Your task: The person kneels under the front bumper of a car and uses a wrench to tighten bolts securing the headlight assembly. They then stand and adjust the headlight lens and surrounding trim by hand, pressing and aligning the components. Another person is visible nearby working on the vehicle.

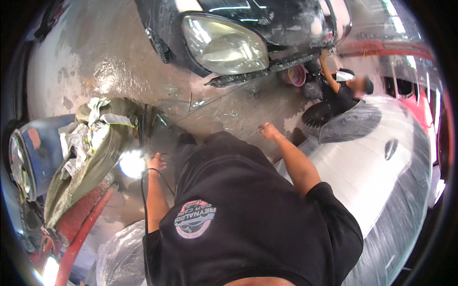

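My left hand (157, 162) hangs beside a very bright light (132, 164), its fingers loosely bent and somewhat apart. Nothing shows clearly in it, though glare blurs that side. A thin black cable (142, 198) runs up along my left forearm and loops by the wrist. Out in front on the right, my right hand (270, 131) is closed with the fingers curled together; whatever they may hold is too small to tell. Nearest to this hand is a silver car panel (377, 167) under clear plastic film.
Ahead stands a dark car with a cloudy headlight (226, 44) and a detached-looking lower trim. A co-worker (341, 93) crouches by it, near a pinkish bucket (295, 75). At left are a blue drum (45, 148), draped cloth with paper scraps (90, 138) and red metalwork (86, 229). The floor (109, 71) looks wet.
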`<state>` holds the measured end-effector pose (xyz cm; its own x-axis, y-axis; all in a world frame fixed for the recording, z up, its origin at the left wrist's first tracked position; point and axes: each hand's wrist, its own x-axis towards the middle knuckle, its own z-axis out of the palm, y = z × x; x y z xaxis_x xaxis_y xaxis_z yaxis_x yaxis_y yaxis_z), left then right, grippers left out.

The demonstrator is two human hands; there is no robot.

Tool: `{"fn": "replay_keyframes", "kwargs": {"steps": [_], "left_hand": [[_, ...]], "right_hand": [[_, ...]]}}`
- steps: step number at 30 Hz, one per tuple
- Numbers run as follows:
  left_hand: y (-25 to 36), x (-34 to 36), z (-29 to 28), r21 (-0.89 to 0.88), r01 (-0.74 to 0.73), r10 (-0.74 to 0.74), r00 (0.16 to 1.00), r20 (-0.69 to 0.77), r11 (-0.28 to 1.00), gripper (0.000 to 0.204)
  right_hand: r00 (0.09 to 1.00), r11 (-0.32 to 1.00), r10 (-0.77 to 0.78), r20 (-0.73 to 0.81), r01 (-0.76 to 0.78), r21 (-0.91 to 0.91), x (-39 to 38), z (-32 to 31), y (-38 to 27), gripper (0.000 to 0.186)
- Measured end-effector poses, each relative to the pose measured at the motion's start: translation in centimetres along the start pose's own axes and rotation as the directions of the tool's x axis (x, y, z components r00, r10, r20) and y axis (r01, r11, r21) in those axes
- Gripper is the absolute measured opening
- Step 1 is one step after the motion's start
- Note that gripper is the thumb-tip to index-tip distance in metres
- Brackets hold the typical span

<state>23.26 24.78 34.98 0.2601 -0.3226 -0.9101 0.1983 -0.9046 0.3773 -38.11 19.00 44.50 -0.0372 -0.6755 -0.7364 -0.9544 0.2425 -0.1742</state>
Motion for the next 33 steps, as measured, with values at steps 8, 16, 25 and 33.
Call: {"fn": "replay_keyframes", "kwargs": {"steps": [8, 16, 25, 33], "left_hand": [[4.0, -3.3, 5.7, 0.031, -0.216, 0.213, 0.973, 0.086, 0.976, 0.041], [4.4, -4.7, 8.8, 0.075, -0.297, 0.287, 0.950, 0.124, 0.952, 0.035], [-0.1, -7.5, 11.7, 0.109, -0.192, 0.195, 0.981, -0.010, 0.975, 0.036], [-1.7, -8.5, 10.4, 0.020, -0.200, 0.199, 0.980, 0.014, 0.980, 0.044]], "right_hand": [[0.937, 0.931, -0.250, -0.245, 0.302, 0.205, 3.8, 1.2, 0.3, 0.041], [0.905, 0.875, -0.361, -0.226, 0.412, 0.254, 2.6, -0.4, -1.2, 0.041], [0.999, 0.934, 0.044, 0.013, -0.046, 0.355, 1.3, 2.4, 8.6, 0.047], [1.000, 0.967, -0.015, 0.010, 0.012, 0.256, 2.2, 5.7, 10.1, 0.049]]}}
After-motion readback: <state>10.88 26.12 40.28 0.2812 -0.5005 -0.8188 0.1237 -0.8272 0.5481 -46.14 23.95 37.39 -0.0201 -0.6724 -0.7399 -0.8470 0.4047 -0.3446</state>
